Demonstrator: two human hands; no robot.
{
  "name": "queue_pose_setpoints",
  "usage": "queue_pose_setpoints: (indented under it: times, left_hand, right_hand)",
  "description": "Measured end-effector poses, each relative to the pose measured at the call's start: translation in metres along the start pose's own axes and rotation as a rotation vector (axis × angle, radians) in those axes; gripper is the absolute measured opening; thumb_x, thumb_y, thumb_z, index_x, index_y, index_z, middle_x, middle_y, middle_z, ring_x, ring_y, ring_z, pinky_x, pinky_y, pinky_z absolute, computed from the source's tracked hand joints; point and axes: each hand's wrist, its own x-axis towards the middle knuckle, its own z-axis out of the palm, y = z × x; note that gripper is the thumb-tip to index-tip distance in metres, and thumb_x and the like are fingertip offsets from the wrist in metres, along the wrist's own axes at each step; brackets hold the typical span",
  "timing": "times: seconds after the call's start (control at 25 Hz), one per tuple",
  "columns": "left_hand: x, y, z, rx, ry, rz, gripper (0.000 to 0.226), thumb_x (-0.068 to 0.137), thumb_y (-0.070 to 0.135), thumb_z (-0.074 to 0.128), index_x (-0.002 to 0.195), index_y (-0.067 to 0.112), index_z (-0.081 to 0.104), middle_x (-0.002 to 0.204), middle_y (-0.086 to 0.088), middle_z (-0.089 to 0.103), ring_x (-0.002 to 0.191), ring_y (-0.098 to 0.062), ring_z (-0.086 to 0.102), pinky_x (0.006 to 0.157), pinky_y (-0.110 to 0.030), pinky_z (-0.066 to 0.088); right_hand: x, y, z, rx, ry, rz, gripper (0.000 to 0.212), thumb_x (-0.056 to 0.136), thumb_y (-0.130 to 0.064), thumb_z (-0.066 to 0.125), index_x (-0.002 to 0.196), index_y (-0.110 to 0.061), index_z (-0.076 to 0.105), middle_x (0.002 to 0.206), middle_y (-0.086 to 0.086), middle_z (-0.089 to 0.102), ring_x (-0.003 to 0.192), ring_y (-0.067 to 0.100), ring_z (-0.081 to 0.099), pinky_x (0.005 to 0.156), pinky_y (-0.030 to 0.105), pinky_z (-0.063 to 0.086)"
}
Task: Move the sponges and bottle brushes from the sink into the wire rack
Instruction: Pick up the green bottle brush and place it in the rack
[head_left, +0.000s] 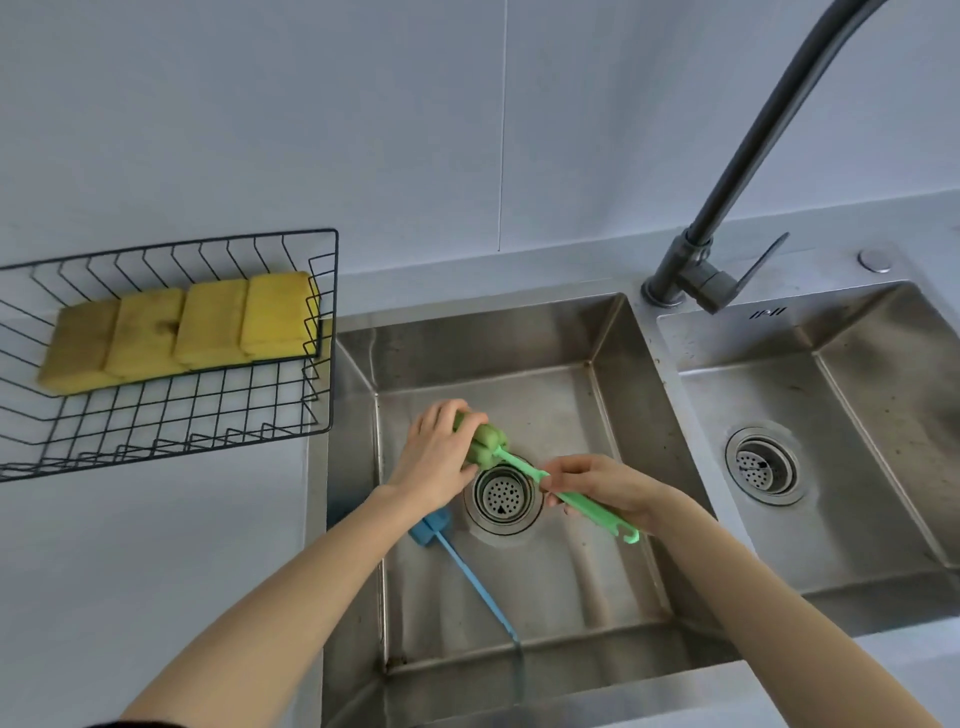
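the left hand (435, 453) curls its fingers round the green foam head of the green bottle brush (519, 464), while the right hand (605, 488) pinches the handle further down, its hooked end sticking out past the palm. the brush is held just above the drain strainer (501, 496) of the left sink basin (519, 338). a blue bottle brush (470, 574) lies in the same basin, its head partly hidden under the left wrist and its handle reaching the front wall. four yellow sponges (182, 327) stand in a row inside the black wire rack (171, 415) on the counter to the left. a small dark mark (768, 313) by the faucet (691, 270) is too blurred to read.
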Motion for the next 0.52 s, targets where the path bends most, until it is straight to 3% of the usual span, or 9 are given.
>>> queue_pose_setpoints:
  times: [0.2, 0.4, 0.52]
  left_hand:
    - [-0.007, 0.008, -0.035, 0.054, 0.176, 0.104, 0.052, 0.081, 0.024, 0.062, 0.129, 0.014, 0.044, 0.142, -0.008, 0.040, 0.138, -0.027, 0.028, 0.117, -0.046, 0.014]
    - [-0.018, 0.006, -0.075, 0.139, 0.330, 0.161, 0.041, 0.074, 0.021, 0.068, 0.113, 0.011, 0.058, 0.120, -0.010, 0.060, 0.117, -0.031, 0.052, 0.109, -0.049, 0.029]
    - [-0.030, -0.001, -0.100, 0.098, 0.362, 0.086, 0.045, 0.079, 0.022, 0.064, 0.122, 0.011, 0.053, 0.129, -0.009, 0.053, 0.124, -0.030, 0.043, 0.110, -0.044, 0.026]
  right_hand:
    - [-0.026, -0.026, -0.011, 0.030, -0.029, -0.087, 0.015, 0.092, -0.005, 0.051, 0.099, -0.011, 0.063, 0.072, 0.002, 0.059, 0.054, 0.002, 0.055, 0.053, 0.012, 0.047]
    - [-0.048, -0.046, -0.011, 0.013, -0.011, -0.116, 0.011, 0.091, -0.009, 0.054, 0.097, -0.010, 0.063, 0.070, 0.003, 0.060, 0.062, 0.012, 0.051, 0.050, 0.013, 0.048]
    - [-0.060, -0.056, -0.009, 0.054, 0.088, -0.146, 0.008, 0.091, -0.009, 0.055, 0.096, -0.007, 0.061, 0.072, 0.005, 0.058, 0.057, 0.006, 0.056, 0.049, 0.011, 0.048]
